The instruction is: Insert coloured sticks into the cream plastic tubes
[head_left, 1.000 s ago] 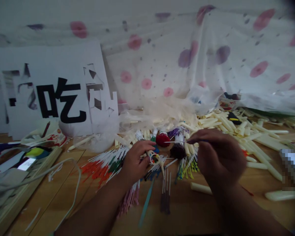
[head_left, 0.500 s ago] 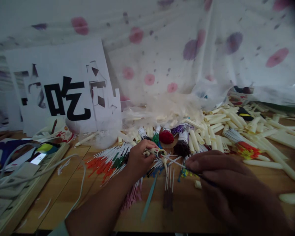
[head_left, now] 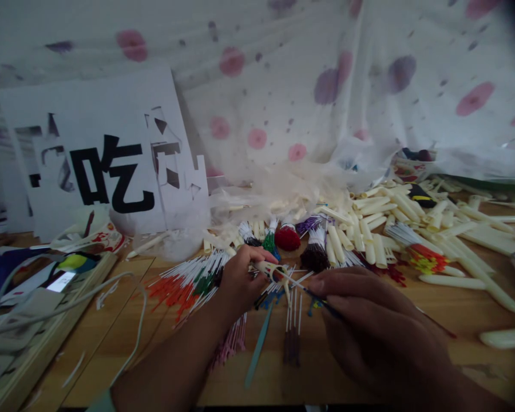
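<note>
My left hand (head_left: pixel 239 281) is closed round a short cream tube (head_left: pixel 271 269) with a ring-shaped open end, held just above the wooden table (head_left: pixel 115 337). My right hand (head_left: pixel 371 326) pinches a thin stick with a dark tip (head_left: pixel 302 287), and the stick's white end points into the tube's mouth. Under both hands lie bundles of thin white sticks with coloured tips (head_left: pixel 184 280), orange, green, blue and pink. A loose teal stick (head_left: pixel 257 346) and a few dark-tipped sticks (head_left: pixel 292 326) lie in front of my hands.
A heap of cream tubes (head_left: pixel 386 220) spreads over the right half of the table. A white sign with a black character (head_left: pixel 111 166) leans at the back left. Spotted cloth (head_left: pixel 326 86) hangs behind. Cables and a tray of clutter (head_left: pixel 47 292) sit at the left.
My right hand came down and toward me from above the bundles, bringing the thin stick to the tube's mouth. My left hand kept the tube in nearly the same place.
</note>
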### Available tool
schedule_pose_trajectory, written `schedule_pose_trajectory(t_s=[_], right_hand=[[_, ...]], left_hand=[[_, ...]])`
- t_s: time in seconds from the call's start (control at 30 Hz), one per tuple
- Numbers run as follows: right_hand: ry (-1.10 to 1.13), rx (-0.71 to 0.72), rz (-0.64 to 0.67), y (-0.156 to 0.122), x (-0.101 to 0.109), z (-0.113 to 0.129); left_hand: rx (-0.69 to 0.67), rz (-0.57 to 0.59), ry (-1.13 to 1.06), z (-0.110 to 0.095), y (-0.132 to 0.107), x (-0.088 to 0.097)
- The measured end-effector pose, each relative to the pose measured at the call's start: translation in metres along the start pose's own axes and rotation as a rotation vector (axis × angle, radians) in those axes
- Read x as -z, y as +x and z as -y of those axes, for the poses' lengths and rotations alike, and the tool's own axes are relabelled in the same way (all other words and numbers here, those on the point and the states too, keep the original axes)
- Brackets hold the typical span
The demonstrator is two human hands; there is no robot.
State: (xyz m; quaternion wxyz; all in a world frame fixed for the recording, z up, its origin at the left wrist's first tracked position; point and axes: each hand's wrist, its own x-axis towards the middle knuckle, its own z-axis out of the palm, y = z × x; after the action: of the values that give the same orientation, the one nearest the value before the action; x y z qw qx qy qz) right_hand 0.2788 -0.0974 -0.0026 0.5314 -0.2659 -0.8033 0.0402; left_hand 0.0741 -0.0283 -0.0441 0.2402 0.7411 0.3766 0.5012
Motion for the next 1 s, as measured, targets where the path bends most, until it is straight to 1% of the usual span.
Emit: schedule_pose_trajectory(t_s=[0.1, 0.17, 0.3, 0.37, 0.43, 0.5, 0.6, 0.67, 0.73, 0.83, 1.0], right_hand=[[-0.018, -0.022, -0.002, 0.000, 0.000, 0.005], [-0.041, -0.017, -0.024, 0.007, 0.001, 0.012], [-0.058, -0.001, -0.053, 0.025, 0.002, 0.024], [-0.046, 0.020, -0.088, 0.029, 0.001, 0.025], [-0.040, 0.038, -0.120, 0.029, -0.002, 0.023], [-0.046, 0.059, -0.138, 0.027, -0.006, 0.019], [-0.052, 0.085, -0.147, 0.026, -0.013, 0.010], [-0.051, 0.092, -0.129, 0.027, -0.016, 0.003], [-0.066, 0.100, -0.099, 0.028, -0.019, -0.005], [-0.105, 0.115, -0.077, 0.026, -0.023, -0.014], [-0.114, 0.049, -0.106, 0.022, -0.030, -0.021]], left_hand=[[0.003, 0.037, -0.007, 0.007, -0.003, -0.001], [0.011, 0.058, 0.023, 0.012, -0.005, -0.001], [0.021, 0.055, 0.162, 0.016, -0.006, 0.000], [-0.027, 0.039, 0.228, 0.013, -0.003, 0.002], [-0.124, 0.047, 0.283, 0.008, 0.000, 0.005], [-0.228, 0.082, 0.320, 0.002, 0.004, 0.009], [-0.312, 0.145, 0.304, -0.005, 0.007, 0.015], [-0.311, 0.168, 0.266, -0.007, 0.007, 0.018], [-0.283, 0.171, 0.242, -0.008, 0.007, 0.020], [-0.281, 0.132, 0.252, -0.009, 0.007, 0.021], [-0.309, 0.078, 0.302, -0.011, 0.007, 0.021]])
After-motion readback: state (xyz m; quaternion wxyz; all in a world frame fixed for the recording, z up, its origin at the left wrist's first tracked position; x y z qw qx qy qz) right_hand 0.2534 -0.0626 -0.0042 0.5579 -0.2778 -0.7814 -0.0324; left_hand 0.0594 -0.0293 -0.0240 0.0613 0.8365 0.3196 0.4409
